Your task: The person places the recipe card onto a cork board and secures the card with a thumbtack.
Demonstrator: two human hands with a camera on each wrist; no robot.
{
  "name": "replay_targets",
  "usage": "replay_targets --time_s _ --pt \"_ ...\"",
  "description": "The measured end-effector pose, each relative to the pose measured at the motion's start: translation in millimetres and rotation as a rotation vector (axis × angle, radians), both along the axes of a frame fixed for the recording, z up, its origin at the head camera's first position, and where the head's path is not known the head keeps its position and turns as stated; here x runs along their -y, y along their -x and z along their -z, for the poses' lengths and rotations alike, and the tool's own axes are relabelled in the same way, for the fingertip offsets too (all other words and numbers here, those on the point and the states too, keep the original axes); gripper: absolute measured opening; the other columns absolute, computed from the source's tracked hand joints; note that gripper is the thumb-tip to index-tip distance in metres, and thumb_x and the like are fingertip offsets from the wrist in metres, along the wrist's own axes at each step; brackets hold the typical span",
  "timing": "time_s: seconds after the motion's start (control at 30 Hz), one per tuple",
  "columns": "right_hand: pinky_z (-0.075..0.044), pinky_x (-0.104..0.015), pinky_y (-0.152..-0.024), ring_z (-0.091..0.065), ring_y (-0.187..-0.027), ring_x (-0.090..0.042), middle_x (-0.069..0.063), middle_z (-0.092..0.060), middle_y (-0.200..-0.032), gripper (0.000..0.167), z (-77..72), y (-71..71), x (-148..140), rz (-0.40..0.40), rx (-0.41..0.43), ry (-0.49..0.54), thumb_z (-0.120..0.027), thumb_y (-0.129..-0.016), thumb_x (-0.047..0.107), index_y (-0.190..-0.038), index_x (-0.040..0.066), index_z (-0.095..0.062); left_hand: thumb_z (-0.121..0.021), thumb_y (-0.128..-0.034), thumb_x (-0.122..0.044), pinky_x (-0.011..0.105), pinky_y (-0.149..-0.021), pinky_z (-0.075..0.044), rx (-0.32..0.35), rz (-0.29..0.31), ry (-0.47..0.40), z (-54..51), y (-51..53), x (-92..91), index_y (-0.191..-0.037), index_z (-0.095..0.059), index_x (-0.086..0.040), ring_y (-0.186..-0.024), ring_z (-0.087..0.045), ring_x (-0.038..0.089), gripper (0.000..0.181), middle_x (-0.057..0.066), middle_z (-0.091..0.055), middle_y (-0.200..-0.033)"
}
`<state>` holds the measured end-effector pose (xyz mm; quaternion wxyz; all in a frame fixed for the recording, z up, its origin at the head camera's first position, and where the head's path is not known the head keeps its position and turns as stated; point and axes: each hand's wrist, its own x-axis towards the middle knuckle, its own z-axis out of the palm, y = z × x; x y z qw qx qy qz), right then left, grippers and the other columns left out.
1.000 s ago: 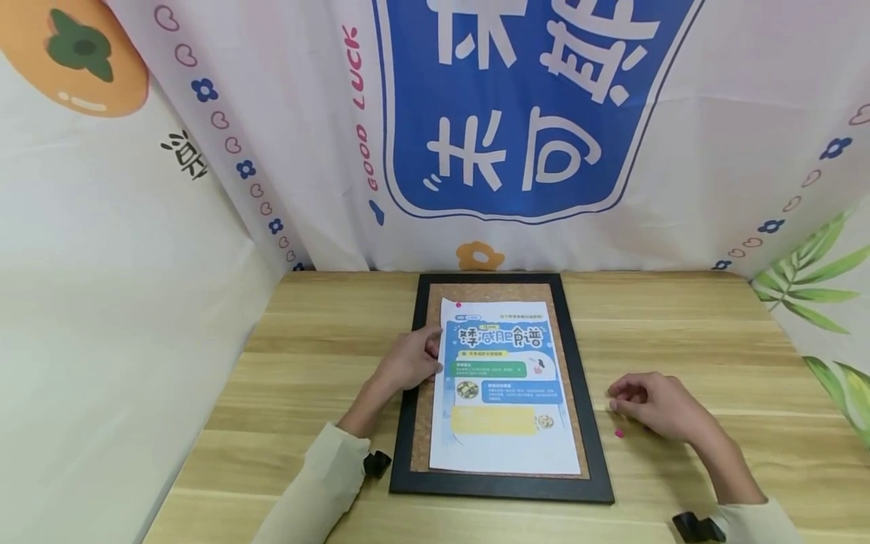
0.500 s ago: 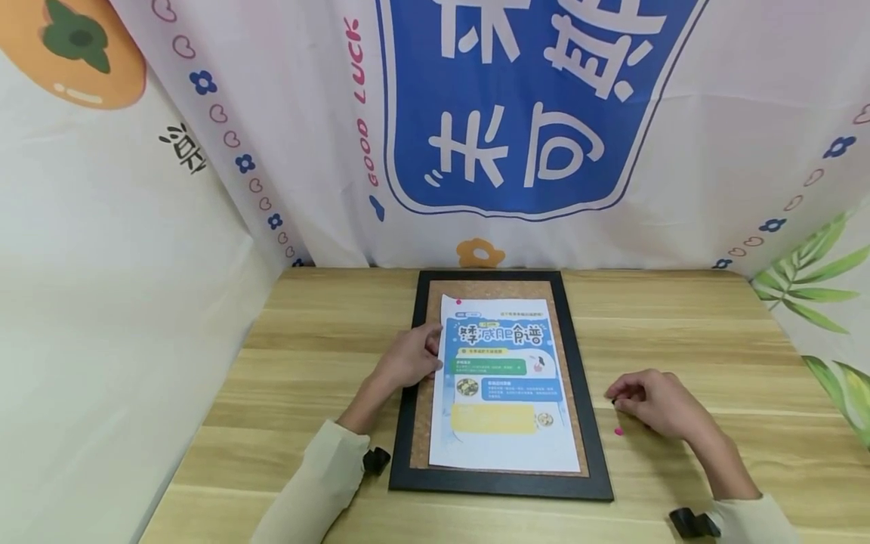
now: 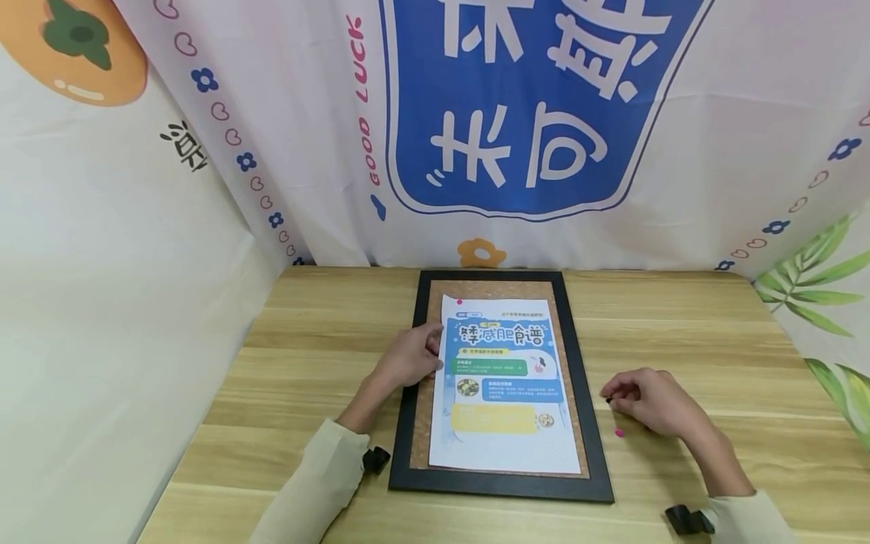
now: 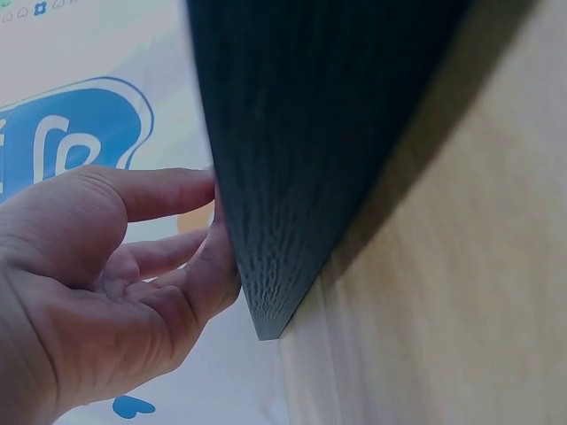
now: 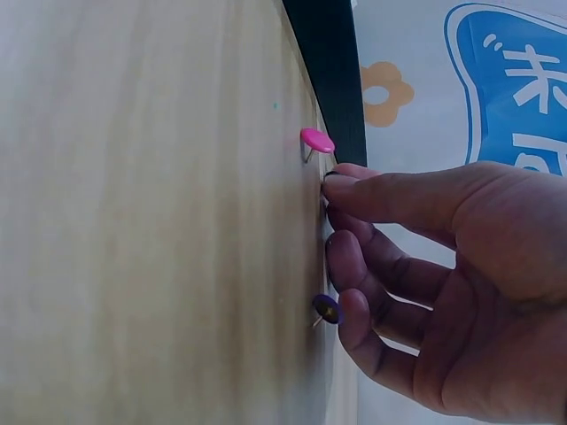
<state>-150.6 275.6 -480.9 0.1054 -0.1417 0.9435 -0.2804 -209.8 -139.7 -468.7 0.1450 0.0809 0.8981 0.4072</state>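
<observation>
A printed poster sheet [image 3: 503,453] lies on a cork board [image 3: 421,423] in a black frame [image 3: 503,487]. One pink thumbtack [image 3: 459,301] sits at the sheet's top left corner. My left hand [image 3: 410,357] touches the sheet's left edge, its fingers reaching over the frame's side; their tips are hidden behind the frame in the left wrist view. Right of the frame, my right hand [image 3: 655,404] pinches a small black thumbtack [image 3: 608,400] between thumb and index finger. A second pink thumbtack [image 5: 317,140] rests on the table near those fingertips. Near the little finger is a dark thumbtack [image 5: 326,308].
The wooden table [image 3: 292,393] extends to both sides of the board. A printed curtain [image 3: 326,151] hangs along its back edge, close behind the frame. White sheeting [image 3: 109,317] borders the table on the left.
My right hand has shifted slightly left toward the frame, and the black thumbtack now shows at its fingertips. My left hand holds its place at the sheet's edge.
</observation>
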Motion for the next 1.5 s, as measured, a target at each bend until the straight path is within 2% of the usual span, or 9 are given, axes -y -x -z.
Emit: replay_targets --time_s 0.27,0.57,1.03,1.3,1.5 --pt "-0.053 -0.024 -0.069 -0.063 -0.078 -0.004 0.007 -0.076 -0.09 0.012 1.0 3.2 1 -0.019 -0.019 -0.009 -0.078 -0.094 0.005 -0.1 0.015 -0.082 -0.073 -0.0942 0.009 0.027 -0.061 -0.056 -0.006 -0.002 -0.007 -0.6 0.3 0.4 -0.157 -0.05 -0.002 -0.068 -0.066 0.017 0.068 0.011 -0.063 -0.097" --pt "-0.053 -0.024 -0.07 -0.064 -0.079 -0.006 0.004 -0.077 -0.09 0.008 2.7 2.8 2 -0.01 -0.003 0.007 -0.079 -0.094 0.009 -0.099 0.014 -0.082 -0.073 -0.0944 0.008 0.028 -0.061 -0.056 -0.009 0.012 -0.002 -0.4 0.3 0.3 -0.154 -0.052 -0.002 -0.069 -0.066 0.018 0.064 0.011 -0.064 -0.097" --pt "-0.052 -0.023 -0.069 -0.061 -0.077 -0.005 0.007 -0.075 -0.088 0.013 4.7 7.3 7 -0.007 -0.01 0.0 -0.077 -0.094 0.004 -0.099 0.015 -0.082 -0.072 -0.0945 0.009 0.028 -0.062 -0.056 0.004 0.007 -0.012 -0.1 0.4 1.1 -0.158 -0.049 -0.001 -0.07 -0.067 0.017 0.068 0.011 -0.064 -0.099" --pt "-0.052 -0.024 -0.069 -0.062 -0.08 -0.01 0.004 -0.076 -0.091 0.012 1.3 13.4 6 0.011 0.02 0.018 -0.076 -0.095 0.005 -0.102 0.013 -0.082 -0.073 -0.0944 0.008 0.027 -0.062 -0.056 0.003 0.011 -0.004 0.8 1.5 1.7 -0.158 -0.049 0.0 -0.07 -0.067 0.016 0.068 0.011 -0.064 -0.099" --pt "-0.055 -0.024 -0.071 -0.065 -0.085 -0.012 -0.001 -0.078 -0.096 0.012 -1.5 22.1 7 0.019 -0.012 0.054 -0.077 -0.095 0.003 -0.103 0.011 -0.082 -0.073 -0.0935 0.009 0.027 -0.062 -0.057 0.001 0.011 -0.01 1.1 2.1 1.6 -0.157 -0.05 0.0 -0.071 -0.068 0.016 0.068 0.012 -0.066 -0.099"
